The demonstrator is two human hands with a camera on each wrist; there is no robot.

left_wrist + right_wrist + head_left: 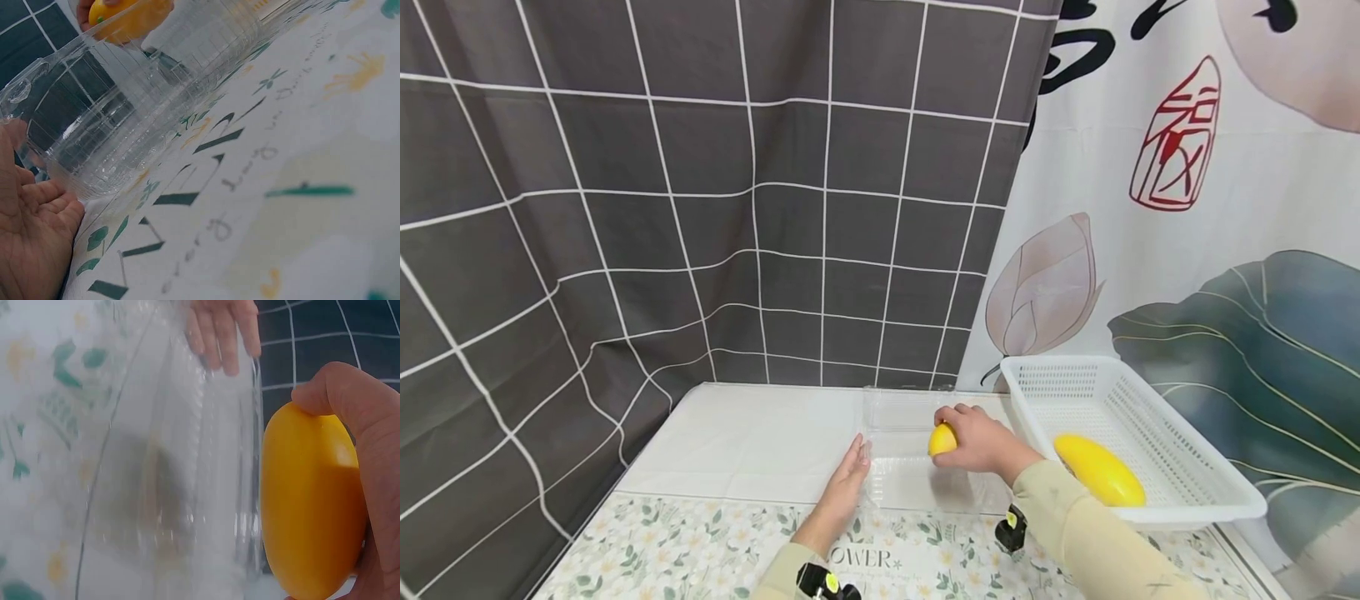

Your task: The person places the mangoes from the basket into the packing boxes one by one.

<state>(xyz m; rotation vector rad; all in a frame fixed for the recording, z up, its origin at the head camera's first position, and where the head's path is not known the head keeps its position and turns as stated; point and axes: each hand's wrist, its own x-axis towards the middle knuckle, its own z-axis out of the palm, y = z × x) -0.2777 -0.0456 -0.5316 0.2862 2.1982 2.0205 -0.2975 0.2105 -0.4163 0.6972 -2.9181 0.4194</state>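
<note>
In the head view my right hand [981,439] grips a smooth yellow oval fruit [943,440] above a clear plastic clamshell box [902,490]. A small green spot shows on the fruit [125,19] in the left wrist view. The thumb and fingers lie along its sides in the right wrist view. My left hand [844,483] stands at the left side of the box, fingers extended, fingertips right at its wall. The box lies with its lid raised toward the back.
A white perforated plastic basket [1195,442] stands at the right, holding a larger elongated yellow fruit [1101,471]. A floral cloth [700,542] covers the front of the white table [737,442]. Behind hang a dark grid curtain [790,225] and a printed white one [1075,167].
</note>
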